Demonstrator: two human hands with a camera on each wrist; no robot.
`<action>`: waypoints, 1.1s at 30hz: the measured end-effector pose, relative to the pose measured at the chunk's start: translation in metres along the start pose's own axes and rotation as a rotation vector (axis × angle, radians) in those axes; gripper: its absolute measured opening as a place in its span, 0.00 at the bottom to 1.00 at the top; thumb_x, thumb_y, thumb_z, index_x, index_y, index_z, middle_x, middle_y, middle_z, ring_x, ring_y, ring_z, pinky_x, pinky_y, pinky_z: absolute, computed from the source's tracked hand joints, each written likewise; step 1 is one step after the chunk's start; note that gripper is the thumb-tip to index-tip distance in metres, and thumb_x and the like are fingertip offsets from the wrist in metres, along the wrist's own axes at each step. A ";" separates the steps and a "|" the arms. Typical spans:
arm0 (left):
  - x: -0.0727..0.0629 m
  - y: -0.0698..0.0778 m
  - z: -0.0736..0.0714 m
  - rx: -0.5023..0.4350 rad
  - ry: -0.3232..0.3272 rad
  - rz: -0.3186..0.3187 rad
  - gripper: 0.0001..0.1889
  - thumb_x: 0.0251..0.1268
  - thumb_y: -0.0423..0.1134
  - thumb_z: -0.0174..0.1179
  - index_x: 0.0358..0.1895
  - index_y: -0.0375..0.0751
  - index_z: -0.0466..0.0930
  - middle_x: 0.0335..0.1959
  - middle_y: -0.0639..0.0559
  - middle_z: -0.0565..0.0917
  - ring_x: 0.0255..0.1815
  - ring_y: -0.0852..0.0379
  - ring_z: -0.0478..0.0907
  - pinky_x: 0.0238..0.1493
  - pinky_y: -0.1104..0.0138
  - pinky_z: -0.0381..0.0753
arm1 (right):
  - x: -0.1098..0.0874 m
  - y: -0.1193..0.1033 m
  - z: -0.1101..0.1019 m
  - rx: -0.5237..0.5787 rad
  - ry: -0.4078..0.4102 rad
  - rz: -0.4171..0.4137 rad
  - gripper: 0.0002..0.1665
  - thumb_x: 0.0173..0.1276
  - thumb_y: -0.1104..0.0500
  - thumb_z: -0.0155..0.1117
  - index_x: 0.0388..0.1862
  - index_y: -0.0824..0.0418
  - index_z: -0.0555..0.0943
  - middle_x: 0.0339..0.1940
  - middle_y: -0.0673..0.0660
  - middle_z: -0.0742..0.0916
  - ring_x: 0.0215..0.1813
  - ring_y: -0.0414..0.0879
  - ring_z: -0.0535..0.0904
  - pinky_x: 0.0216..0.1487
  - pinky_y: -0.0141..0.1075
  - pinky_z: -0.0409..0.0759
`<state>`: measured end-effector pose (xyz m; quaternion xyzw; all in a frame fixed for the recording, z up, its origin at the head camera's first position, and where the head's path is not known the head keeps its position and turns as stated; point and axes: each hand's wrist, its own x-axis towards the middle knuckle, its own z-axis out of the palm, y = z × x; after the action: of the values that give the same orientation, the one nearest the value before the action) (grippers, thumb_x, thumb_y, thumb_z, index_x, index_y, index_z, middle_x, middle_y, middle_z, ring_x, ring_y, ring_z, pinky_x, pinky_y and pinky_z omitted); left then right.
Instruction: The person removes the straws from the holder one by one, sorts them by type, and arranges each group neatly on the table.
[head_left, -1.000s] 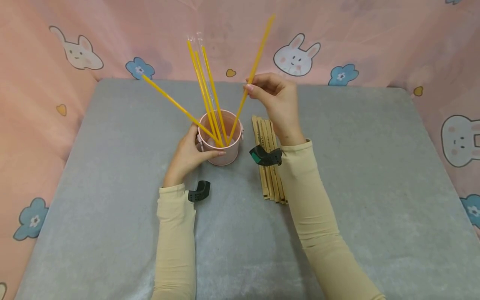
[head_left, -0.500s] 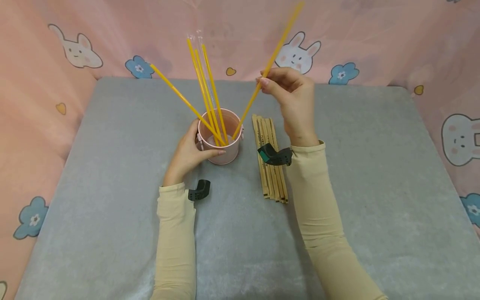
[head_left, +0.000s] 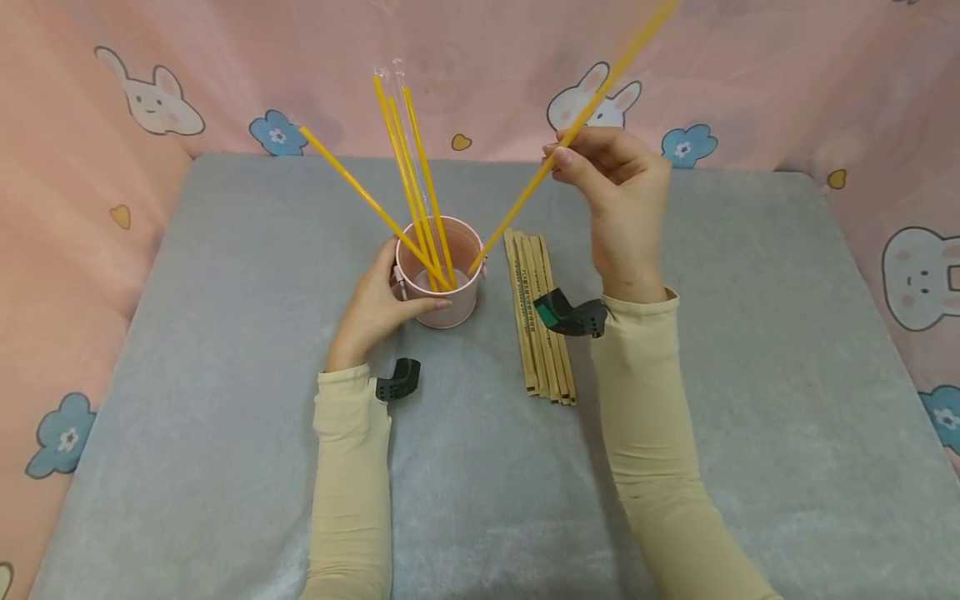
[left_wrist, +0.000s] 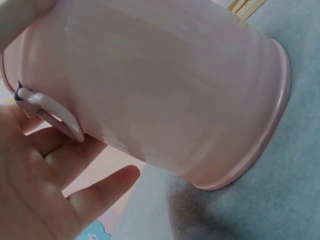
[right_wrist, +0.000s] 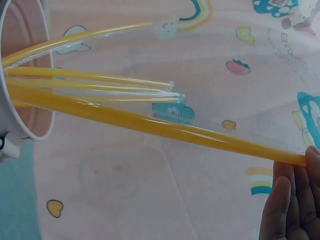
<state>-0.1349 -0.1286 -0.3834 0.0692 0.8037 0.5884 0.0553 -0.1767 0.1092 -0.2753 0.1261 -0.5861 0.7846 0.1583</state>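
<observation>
- Pinch grip in the right hand (head_left: 626, 196): I see thumb and fingertips meeting on a yellow straw (head_left: 525, 197), which tilts up past the hand while its lower end sits inside the bucket.
- On the other side, I see the left hand (head_left: 372, 302) curled partway round the pink bucket (head_left: 463, 307), thumb across the front, fingers round the far side. From its wrist camera, some fingers look loosely spread by the small handle (left_wrist: 57, 112).
- Just ahead of the left thumb, inside the bucket, I count four more straws with no hand on them: three upright straws (head_left: 422, 154) close together, and one leaning straw (head_left: 360, 191) slanting out over the left hand. Clear film (right_wrist: 178, 96) shows past some of their tips.
- Progress, as I judge it: four straws stand in the bucket by themselves, and the fifth is only partly settled, since it is in the fingers. I cannot tell from here whether it is being placed or drawn out.
- Below the right hand, between its wrist and the bucket, brown paper packets (head_left: 542, 354) lie side by side on the gray tabletop (head_left: 765, 375), touched by neither hand; I would call them not dealt with.
- Beyond both hands, I see a pink patterned curtain (head_left: 487, 50) along the table's far edge.
</observation>
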 end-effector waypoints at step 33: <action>-0.001 0.002 0.003 -0.030 0.004 0.025 0.46 0.42 0.36 0.77 0.67 0.42 0.60 0.62 0.45 0.70 0.66 0.50 0.65 0.67 0.58 0.62 | -0.039 -0.016 -0.070 -0.041 0.089 0.035 0.07 0.55 0.77 0.66 0.32 0.81 0.80 0.28 0.64 0.86 0.31 0.53 0.82 0.37 0.38 0.81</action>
<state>-0.1338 -0.1252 -0.3828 0.0770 0.7941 0.6011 0.0472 -0.1354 0.1768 -0.2958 0.0775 -0.5965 0.7799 0.1729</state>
